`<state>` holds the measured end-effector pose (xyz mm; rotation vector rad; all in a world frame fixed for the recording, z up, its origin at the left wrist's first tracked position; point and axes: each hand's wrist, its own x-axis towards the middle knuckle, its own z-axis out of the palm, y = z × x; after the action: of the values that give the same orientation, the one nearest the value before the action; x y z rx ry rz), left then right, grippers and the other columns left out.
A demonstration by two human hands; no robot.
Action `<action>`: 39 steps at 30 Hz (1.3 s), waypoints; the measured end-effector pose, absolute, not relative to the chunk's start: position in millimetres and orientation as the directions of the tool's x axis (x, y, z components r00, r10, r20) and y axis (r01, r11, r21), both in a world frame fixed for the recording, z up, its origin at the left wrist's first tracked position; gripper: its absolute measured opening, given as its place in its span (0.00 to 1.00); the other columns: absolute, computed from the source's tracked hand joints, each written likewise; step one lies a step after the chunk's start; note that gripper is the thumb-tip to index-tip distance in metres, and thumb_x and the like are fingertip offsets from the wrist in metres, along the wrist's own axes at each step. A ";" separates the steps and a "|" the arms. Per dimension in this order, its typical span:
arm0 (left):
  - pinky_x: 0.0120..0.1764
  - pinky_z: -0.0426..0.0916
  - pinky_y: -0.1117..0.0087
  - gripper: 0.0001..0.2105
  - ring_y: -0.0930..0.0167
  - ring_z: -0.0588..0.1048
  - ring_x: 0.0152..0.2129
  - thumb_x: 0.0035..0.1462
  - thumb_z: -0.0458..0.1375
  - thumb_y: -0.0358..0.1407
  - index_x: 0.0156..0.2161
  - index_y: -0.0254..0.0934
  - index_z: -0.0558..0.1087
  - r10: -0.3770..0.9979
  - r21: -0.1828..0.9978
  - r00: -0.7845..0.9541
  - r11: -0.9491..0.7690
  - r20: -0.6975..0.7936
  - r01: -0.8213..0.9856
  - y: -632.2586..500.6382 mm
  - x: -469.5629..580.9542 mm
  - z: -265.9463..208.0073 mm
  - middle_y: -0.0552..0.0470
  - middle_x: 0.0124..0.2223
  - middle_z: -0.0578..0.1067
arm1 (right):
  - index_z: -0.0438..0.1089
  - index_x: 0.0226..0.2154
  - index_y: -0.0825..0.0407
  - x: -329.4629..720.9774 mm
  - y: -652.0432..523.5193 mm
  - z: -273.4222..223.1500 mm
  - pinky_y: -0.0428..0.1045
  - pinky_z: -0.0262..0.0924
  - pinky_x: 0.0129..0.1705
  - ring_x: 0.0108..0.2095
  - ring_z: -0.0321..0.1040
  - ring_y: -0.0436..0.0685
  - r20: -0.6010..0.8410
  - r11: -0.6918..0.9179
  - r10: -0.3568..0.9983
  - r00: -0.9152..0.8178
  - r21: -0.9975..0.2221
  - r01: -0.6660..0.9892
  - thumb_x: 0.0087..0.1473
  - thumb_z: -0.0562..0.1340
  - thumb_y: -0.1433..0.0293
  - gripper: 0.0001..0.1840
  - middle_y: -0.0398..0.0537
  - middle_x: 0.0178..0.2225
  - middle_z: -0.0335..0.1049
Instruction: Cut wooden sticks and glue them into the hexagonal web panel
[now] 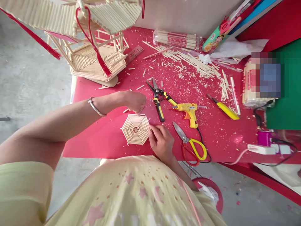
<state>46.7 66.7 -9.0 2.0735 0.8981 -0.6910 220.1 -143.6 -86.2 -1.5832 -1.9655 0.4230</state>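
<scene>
A hexagonal panel of short wooden sticks (135, 129), laid in rings around a small centre, is close to the table's front edge. At its right corner, my right hand (162, 141) pinches the rim between thumb and fingers. My left hand (135, 102), with a bracelet on its wrist, is just beyond the panel's far edge. Its fingers are closed and point down; whatever is between the fingertips is hidden. Yellow-and-black snips (158, 97), blades apart, lie to the right of that hand. A yellow glue gun (189, 111) rests further right, beyond scissors (184, 136) with red and yellow handles.
A stick-built pavilion model (98, 59) with red tassels stands at the far left. Loose sticks (195, 61) and scraps litter the red table (98, 131). A yellow utility knife (225, 110) lies at right, near a bundle of sticks (249, 81) and a white power strip (261, 149).
</scene>
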 end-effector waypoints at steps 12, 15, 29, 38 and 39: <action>0.28 0.53 0.69 0.01 0.73 0.67 0.20 0.50 0.67 0.29 0.30 0.35 0.83 0.443 0.312 0.569 -0.527 -0.693 0.790 55.8 50.5 -0.7 0.54 0.22 0.77 | 0.77 0.53 0.48 221.2 -143.6 -85.3 0.50 0.68 0.46 0.42 0.73 0.56 0.239 0.254 0.961 -0.138 -0.577 0.776 0.67 0.60 0.67 0.15 0.51 0.42 0.76; 0.28 0.52 0.68 0.01 0.73 0.66 0.19 0.50 0.68 0.28 0.29 0.36 0.82 0.446 0.309 0.560 -0.518 -0.698 0.798 55.3 50.8 -0.7 0.56 0.19 0.73 | 0.77 0.53 0.48 221.7 -143.9 -85.8 0.50 0.68 0.45 0.42 0.73 0.56 0.230 0.249 0.963 -0.138 -0.579 0.776 0.67 0.60 0.67 0.15 0.51 0.42 0.76; 0.30 0.54 0.69 0.03 0.74 0.67 0.17 0.49 0.66 0.27 0.30 0.35 0.83 0.416 0.390 0.577 -0.453 -0.703 0.801 55.9 45.5 -5.3 0.54 0.18 0.75 | 0.77 0.52 0.49 220.2 -141.8 -82.6 0.50 0.68 0.44 0.41 0.74 0.56 0.262 0.269 0.955 -0.140 -0.565 0.780 0.67 0.60 0.67 0.14 0.51 0.41 0.77; 0.33 0.58 0.69 0.08 0.73 0.69 0.18 0.49 0.63 0.29 0.34 0.35 0.84 0.370 0.412 0.592 -0.460 -0.716 0.786 58.9 43.1 -5.5 0.54 0.18 0.74 | 0.77 0.52 0.47 219.7 -142.2 -83.3 0.50 0.68 0.46 0.42 0.74 0.55 0.233 0.249 0.963 -0.137 -0.570 0.783 0.67 0.59 0.66 0.15 0.50 0.42 0.77; 0.34 0.59 0.69 0.09 0.72 0.69 0.18 0.49 0.63 0.29 0.34 0.35 0.84 0.367 0.416 0.592 -0.456 -0.718 0.787 58.8 43.1 -5.2 0.54 0.18 0.75 | 0.77 0.52 0.48 219.6 -142.1 -83.1 0.50 0.68 0.45 0.42 0.74 0.55 0.233 0.249 0.963 -0.136 -0.571 0.783 0.67 0.59 0.66 0.15 0.50 0.42 0.77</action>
<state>43.1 58.8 -5.2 2.0616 0.9118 -0.7057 219.6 -142.1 -83.1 -1.5838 -1.9712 0.4232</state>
